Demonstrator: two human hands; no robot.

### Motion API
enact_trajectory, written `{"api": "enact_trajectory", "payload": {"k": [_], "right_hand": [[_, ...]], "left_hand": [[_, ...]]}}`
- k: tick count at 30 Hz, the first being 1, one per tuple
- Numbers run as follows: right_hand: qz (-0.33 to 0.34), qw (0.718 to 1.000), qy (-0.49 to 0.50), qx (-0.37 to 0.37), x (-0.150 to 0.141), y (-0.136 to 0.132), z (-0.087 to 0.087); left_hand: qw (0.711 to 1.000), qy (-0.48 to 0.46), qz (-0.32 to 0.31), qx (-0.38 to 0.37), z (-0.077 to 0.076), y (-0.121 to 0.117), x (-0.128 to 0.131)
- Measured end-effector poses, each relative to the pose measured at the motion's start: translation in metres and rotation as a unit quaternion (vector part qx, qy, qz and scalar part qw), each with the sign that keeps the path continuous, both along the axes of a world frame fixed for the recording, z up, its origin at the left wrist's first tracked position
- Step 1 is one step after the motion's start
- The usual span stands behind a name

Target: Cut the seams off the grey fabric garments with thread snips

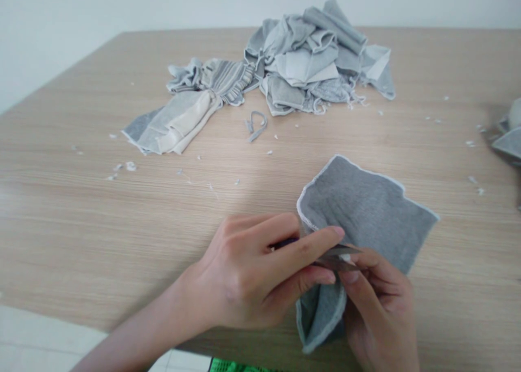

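From my remote seat I have the grey fabric piece (366, 209) right of centre in the lower half of the frame, its edges bound in white stitching; one broad flap spreads up and right, and a folded part hangs below the fingers. My right hand (382, 301), at lower right, pinches the cloth's edge between thumb and fingers. My left hand (252, 274), reaching in from the lower left, is closed around a pair of small snips (338, 251), whose pointed metal blades lie just beside the right fingertips with a whitish bit between them; most of their handle is hidden from me. Both hands are at the near side of the wood-grain table (101, 215). Further up, a narrow grey strip (264, 125) lies curled near the centre, and white lint scraps (131, 166) dot the surface. Upper centre I see a heaped pile of grey cloth pieces (301, 52), with a striped ruffled piece (228, 76) against its left side and a cream-and-grey piece (175, 122) below that. A grey bundle (508, 139) is cut off by the right edge. At the bottom shows a green mesh basket (223, 365), beside pale floor tiles (49, 334).
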State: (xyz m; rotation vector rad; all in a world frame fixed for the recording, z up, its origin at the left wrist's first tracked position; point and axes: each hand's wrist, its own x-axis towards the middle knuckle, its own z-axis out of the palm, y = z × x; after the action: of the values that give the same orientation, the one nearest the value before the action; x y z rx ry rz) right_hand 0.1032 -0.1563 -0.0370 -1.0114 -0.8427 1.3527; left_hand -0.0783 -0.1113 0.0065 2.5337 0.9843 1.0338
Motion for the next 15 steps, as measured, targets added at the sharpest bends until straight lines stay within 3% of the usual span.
{"api": "enact_trajectory", "payload": {"k": [15], "right_hand": [[-0.008, 0.999, -0.038, 0.004, 0.0, -0.0022, -0.0008]], "left_hand": [[1.0, 0.001, 0.004, 0.001, -0.002, -0.003, 0.0014]]}}
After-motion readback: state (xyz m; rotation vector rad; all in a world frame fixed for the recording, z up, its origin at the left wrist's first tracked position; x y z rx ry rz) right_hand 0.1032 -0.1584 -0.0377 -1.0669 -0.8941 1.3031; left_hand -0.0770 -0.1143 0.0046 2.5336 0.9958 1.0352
